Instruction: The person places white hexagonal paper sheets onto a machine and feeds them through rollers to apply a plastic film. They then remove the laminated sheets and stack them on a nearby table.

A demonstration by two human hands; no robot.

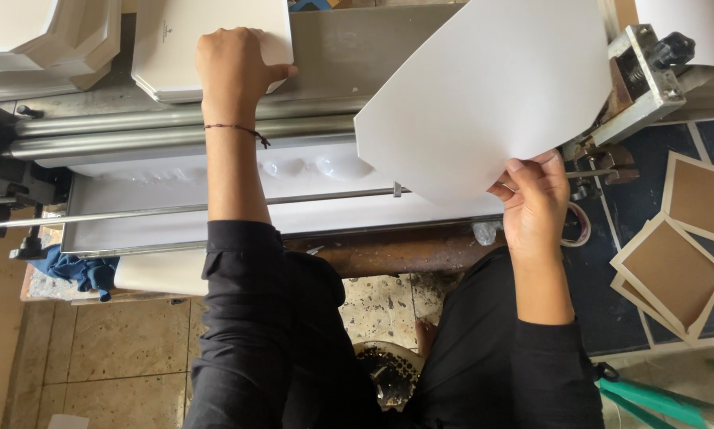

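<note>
Both hands are at work over a gluing machine with long steel rollers [174, 135]. The right hand [536, 202] is closed in a pinch on the lower corner of a large white sheet [484, 87], thumb on top and fingers curled beneath, holding it tilted in the air above the right end of the rollers. The left hand [231, 59] reaches past the rollers and lies flat, fingers closed together and palm down, on a stack of white sheets [166, 48] that sits on the machine bed just behind them; whether it grips the top sheet cannot be told. A thin dark cord bracelet [238, 127] circles the left wrist, and both arms wear black sleeves.

In front of the rollers lies a shallow white tray [135, 206] crossed by a thin metal rod [135, 212]. At the right end of the rollers stands a grey metal bracket with a black knob [647, 71]. Right of the machine, brown cardboard squares with pale borders [675, 274] lie overlapping on a dark surface. A blue cloth [79, 270] hangs below the tray's left end, above a tiled floor [111, 349].
</note>
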